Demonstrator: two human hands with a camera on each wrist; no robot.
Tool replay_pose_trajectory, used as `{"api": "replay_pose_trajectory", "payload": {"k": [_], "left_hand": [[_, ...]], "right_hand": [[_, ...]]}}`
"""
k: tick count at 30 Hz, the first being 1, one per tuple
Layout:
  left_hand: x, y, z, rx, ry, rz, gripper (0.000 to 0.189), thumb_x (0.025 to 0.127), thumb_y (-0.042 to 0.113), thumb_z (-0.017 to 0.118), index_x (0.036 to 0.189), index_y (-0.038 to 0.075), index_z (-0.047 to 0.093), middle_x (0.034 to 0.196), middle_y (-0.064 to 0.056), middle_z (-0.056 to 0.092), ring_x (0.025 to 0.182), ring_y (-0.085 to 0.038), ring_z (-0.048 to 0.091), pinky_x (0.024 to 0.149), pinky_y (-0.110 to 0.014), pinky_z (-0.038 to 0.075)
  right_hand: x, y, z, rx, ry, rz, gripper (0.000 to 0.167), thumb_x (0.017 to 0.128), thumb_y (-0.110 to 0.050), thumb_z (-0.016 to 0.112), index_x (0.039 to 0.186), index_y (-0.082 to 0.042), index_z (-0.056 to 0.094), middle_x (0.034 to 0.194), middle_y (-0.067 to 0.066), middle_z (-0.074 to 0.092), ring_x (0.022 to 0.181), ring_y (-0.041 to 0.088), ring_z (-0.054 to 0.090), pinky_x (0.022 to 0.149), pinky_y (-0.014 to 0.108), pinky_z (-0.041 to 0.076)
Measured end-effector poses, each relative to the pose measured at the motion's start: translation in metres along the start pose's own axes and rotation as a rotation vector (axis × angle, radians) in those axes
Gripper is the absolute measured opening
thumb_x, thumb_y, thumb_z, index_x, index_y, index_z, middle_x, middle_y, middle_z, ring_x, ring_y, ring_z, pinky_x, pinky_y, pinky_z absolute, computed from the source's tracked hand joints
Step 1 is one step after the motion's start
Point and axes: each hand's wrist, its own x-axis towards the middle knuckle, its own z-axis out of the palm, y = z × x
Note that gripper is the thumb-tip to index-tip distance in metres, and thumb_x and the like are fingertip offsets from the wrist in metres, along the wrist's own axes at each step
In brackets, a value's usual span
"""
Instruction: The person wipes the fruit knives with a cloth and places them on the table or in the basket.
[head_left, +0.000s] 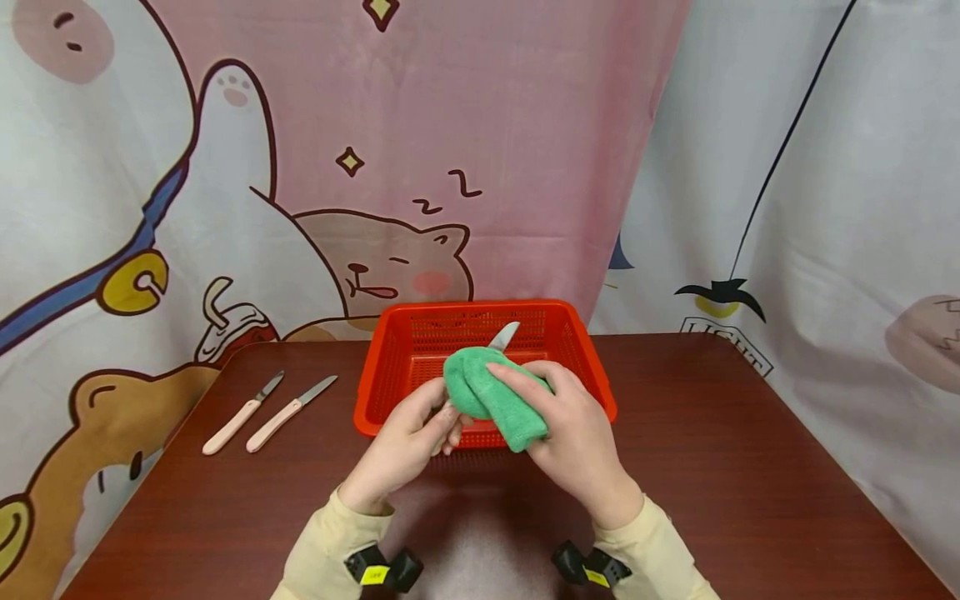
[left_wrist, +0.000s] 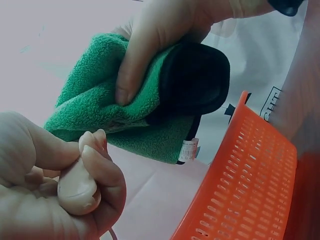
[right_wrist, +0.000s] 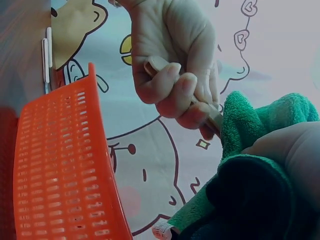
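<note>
My left hand (head_left: pixel 412 433) grips a knife by its pale handle (left_wrist: pixel 77 187), its fingers curled round it. The knife's blade (head_left: pixel 506 336) sticks out past the far side of a green cloth (head_left: pixel 491 392), tip pointing up and away. My right hand (head_left: pixel 573 421) holds that folded cloth round the middle of the knife, thumb on top. In the left wrist view the cloth shows a dark edge and a small white label (left_wrist: pixel 188 150). Most of the blade is hidden by the cloth. Both hands are above the near side of a red plastic basket (head_left: pixel 367 392).
Two knives with pale handles, one farther left (head_left: pixel 232 425) and one beside it (head_left: pixel 276 425), lie on the brown table (head_left: pixel 712 467) left of the basket. A printed curtain (head_left: pixel 525 150) hangs behind the table.
</note>
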Motion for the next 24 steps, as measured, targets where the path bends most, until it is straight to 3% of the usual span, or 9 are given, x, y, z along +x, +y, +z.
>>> {"api": "replay_pose_trajectory", "payload": {"k": [7,14,24], "left_hand": [[0.0,-0.001,-0.001,-0.023,-0.032,0.013,0.014,0.102,0.008,0.053,0.114,0.003,0.058,0.086,-0.008,0.058,0.063,-0.015,0.051,0.054,-0.025,0.048],[0.0,-0.002,-0.003,0.06,-0.043,0.055,0.013,0.102,0.012,0.056,0.113,0.008,0.061,0.084,-0.003,0.059,0.062,-0.017,0.053,0.053,-0.029,0.051],[0.0,-0.006,-0.006,0.056,-0.056,0.067,0.016,0.101,0.008,0.055,0.117,0.007,0.06,0.085,-0.006,0.059,0.063,-0.02,0.054,0.053,-0.029,0.05]], "right_hand": [[0.001,0.006,-0.007,-0.037,0.048,0.028,0.081,0.064,0.013,0.078,0.133,-0.026,0.062,0.112,0.011,0.06,0.1,0.028,0.06,0.06,0.039,0.053],[0.002,0.014,-0.014,-0.035,0.084,0.048,0.082,0.063,0.018,0.073,0.133,-0.024,0.062,0.112,0.012,0.06,0.101,0.029,0.059,0.065,0.042,0.053],[0.002,0.022,-0.024,-0.05,0.125,0.091,0.086,0.063,0.019,0.074,0.136,-0.025,0.061,0.113,0.013,0.06,0.102,0.031,0.058,0.07,0.047,0.052]]}}
